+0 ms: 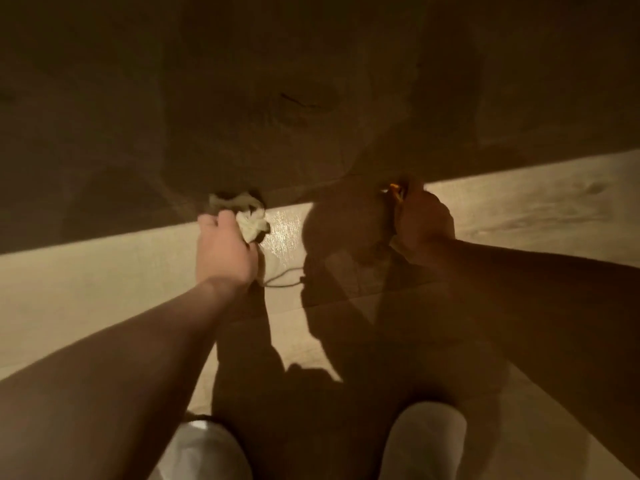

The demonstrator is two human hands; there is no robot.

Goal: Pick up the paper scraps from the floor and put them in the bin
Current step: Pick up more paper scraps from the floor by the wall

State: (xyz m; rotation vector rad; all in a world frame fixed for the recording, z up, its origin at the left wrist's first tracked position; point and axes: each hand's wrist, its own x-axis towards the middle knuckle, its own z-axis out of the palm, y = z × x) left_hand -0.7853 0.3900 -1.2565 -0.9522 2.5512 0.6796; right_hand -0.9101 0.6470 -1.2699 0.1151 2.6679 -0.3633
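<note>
Hands reach low over a wood-look floor [104, 299] in dim, amber light, seen from above the person's own knees [424, 441]. The left hand [223, 252] is closed around a wad of crumpled pale paper scraps [251, 223], the grip clamped on them, with creased ends poking out past the fingers toward the far side. The wad sits right at the line where a bright band of lit floor meets deep shadow, so its far part is dull and its near part is lit. A thin dark cord or thread [282, 280] curls on the floor just beside the left wrist.

The right hand [424, 221] lies in shadow, well apart from the left, its fingers curled together around something small with an orange-yellow edge [394, 190] that shows at the fingertips; what that thing is cannot be told in the gloom. Both forearms are bare and stretched forward.

Shadows of the arms and body fall dark across the boards between the two hands. The far half of the view is dark brown and shows little detail. The person's knees, in light cloth, sit at the bottom edge.
</note>
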